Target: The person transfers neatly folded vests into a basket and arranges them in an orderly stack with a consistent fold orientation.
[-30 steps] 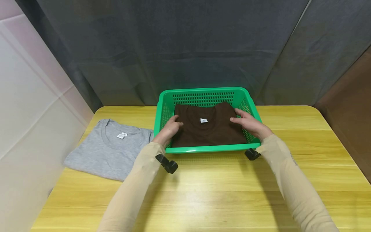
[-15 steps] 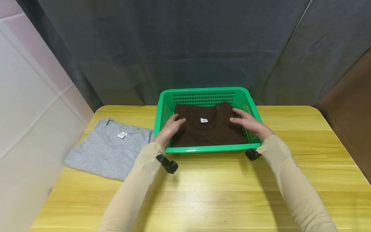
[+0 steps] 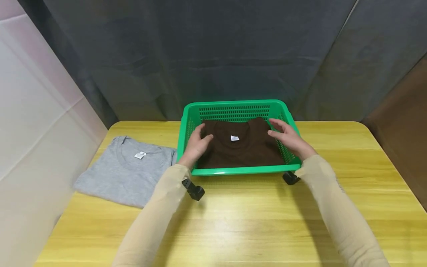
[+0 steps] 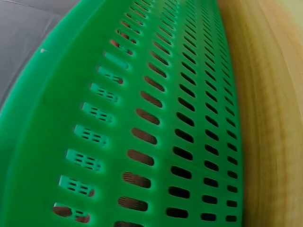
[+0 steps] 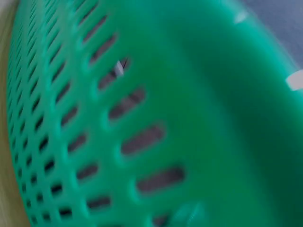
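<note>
A folded dark brown T-shirt (image 3: pixel 240 152) with a white neck label lies in the green plastic basket (image 3: pixel 247 170). My left hand (image 3: pixel 197 144) reaches over the basket's left side, its fingers spread above the shirt's left edge and gripping nothing. On the opposite side my right hand (image 3: pixel 290 139) hovers by the shirt's right edge, thumb and fingers apart with nothing between them. Both wrist views are filled by the slotted basket wall (image 4: pixel 161 118), with brown cloth showing through the slots; the right wrist view is blurred.
To the left of the basket, a folded grey T-shirt (image 3: pixel 130 174) with white labels lies flat on the wooden table (image 3: pixel 240 226), close against the basket's side. A dark grey curtain (image 3: pixel 213 55) hangs behind the table, and a white panel (image 3: pixel 36 96) stands at left.
Both hands have risen slightly off the brown T-shirt's side edges, and the right hand has shifted a little outward. The shirts and basket stay where they were.
</note>
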Available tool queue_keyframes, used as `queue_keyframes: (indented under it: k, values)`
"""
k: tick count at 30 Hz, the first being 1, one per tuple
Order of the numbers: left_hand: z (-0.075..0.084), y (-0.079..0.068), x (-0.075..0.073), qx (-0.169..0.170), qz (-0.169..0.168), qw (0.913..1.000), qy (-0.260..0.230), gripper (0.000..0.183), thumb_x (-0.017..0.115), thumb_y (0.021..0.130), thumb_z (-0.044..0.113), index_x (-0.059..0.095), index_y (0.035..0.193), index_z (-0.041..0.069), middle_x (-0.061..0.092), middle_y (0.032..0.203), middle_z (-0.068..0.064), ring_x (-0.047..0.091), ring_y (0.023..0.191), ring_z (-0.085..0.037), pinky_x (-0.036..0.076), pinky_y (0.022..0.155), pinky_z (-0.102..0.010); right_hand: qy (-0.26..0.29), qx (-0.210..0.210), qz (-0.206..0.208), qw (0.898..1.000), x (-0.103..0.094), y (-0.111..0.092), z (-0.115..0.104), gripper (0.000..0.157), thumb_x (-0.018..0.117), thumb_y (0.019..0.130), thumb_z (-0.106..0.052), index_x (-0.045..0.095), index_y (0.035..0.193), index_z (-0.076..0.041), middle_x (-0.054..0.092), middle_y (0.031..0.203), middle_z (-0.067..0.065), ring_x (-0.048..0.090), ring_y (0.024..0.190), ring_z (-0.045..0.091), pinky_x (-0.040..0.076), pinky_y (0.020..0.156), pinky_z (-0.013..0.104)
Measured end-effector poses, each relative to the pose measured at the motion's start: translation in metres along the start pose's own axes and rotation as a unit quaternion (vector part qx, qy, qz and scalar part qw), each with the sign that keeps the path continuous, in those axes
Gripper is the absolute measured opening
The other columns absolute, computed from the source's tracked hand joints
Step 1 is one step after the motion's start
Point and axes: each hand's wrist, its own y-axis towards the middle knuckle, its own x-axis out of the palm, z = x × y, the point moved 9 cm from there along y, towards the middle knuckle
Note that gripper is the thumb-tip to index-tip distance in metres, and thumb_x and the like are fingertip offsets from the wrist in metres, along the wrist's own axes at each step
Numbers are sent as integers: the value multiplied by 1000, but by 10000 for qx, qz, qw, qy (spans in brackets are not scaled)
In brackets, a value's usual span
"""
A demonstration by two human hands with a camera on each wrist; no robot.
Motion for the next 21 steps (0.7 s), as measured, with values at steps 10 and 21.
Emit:
queue_keyframes:
  k: [10, 21]
  values:
    - [25, -18, -14, 305, -153, 9991, -267, 55, 47, 92, 17, 26, 142, 7, 25, 147, -13, 27, 131, -33, 29, 104, -45, -504, -284, -129, 9982, 7, -22, -29, 66, 50, 94, -23, 11, 146, -12, 9, 151, 10, 10, 138, 28, 17, 107, 51]
    - [38, -37, -46, 535, -327, 9940, -896, 53, 48, 93, 13, 28, 142, 7, 28, 146, -10, 25, 134, -29, 26, 106, -42, -132, -1526, -482, 9870, 47, -40, -79, 62, 47, 92, -3, 12, 144, -1, 17, 148, 18, 19, 135, 33, 18, 108, 48]
